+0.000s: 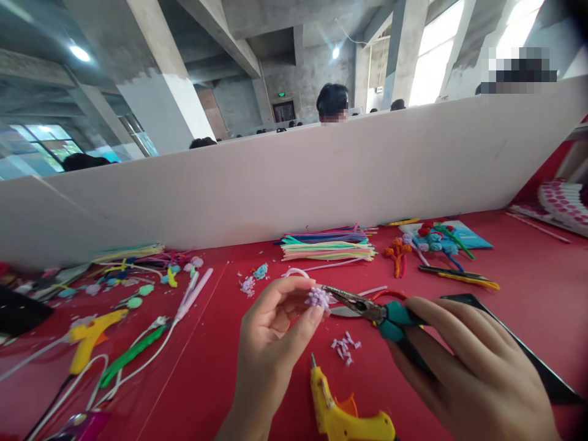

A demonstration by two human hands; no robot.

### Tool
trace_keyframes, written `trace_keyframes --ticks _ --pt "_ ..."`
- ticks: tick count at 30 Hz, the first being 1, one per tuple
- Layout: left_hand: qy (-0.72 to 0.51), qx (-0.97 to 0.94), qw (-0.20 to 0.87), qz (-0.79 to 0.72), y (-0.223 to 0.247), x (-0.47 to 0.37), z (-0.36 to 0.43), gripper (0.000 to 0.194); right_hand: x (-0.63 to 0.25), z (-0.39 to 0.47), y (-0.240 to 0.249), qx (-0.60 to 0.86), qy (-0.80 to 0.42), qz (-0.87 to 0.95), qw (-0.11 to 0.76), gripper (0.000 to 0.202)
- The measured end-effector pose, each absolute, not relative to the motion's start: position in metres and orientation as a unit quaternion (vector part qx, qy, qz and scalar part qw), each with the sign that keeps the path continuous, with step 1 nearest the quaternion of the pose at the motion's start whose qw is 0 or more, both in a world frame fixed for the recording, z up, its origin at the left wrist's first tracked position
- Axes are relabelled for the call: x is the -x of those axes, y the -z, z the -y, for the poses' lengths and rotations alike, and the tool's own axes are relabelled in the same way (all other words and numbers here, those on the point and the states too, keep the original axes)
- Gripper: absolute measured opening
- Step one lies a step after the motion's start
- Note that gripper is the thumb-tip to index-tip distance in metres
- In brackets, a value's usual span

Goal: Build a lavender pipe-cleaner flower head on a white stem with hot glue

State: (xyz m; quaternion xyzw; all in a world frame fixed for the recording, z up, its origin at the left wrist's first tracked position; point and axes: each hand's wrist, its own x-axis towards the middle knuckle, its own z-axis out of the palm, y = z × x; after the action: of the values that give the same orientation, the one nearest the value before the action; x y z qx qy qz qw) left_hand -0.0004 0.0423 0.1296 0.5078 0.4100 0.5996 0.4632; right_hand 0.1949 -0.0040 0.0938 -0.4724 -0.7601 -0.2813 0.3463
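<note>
The left hand (275, 343) pinches a small lilac cluster (318, 299) above the red table (202, 367). The right hand (473, 367) holds teal-handled pliers (367, 308), their tips at the cluster, perhaps touching it, though the blur makes that hard to tell. Lilac snippets (345, 348) lie below, near a yellow glue gun (342, 413). Colored pipe cleaners (328, 245) lie in front of the pale partition (257, 190).

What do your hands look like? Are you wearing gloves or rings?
The left hand and the right hand are both bare human hands: no gloves, and I see no rings. No sleeve shows, and no watch or bracelet is in sight. The nails are too small to describe well.
</note>
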Motion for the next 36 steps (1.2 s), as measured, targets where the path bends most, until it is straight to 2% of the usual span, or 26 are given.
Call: trace_keyframes --ticks 4,9,13,36 --pt "-0.605 -0.504 0.469 -0.399 -0.131 0.0 -0.044 0.014 -0.199 0.003 -0.097 0.477 0.227 0.765 0.369 0.002" --pt "-0.619 -0.498 0.469 -0.385 -0.132 0.001 -0.047 0.018 -0.203 0.003 -0.099 0.492 0.082 0.758 0.42 0.002" --pt "-0.606 -0.506 0.485 -0.376 -0.13 0.002 -0.047 0.018 -0.201 0.002 -0.103 0.492 0.022 0.757 0.428 0.006" --pt "-0.605 -0.511 0.48 -0.377 -0.13 0.001 -0.045 0.019 -0.201 -0.001 -0.104 0.478 0.005 0.773 0.418 0.005"
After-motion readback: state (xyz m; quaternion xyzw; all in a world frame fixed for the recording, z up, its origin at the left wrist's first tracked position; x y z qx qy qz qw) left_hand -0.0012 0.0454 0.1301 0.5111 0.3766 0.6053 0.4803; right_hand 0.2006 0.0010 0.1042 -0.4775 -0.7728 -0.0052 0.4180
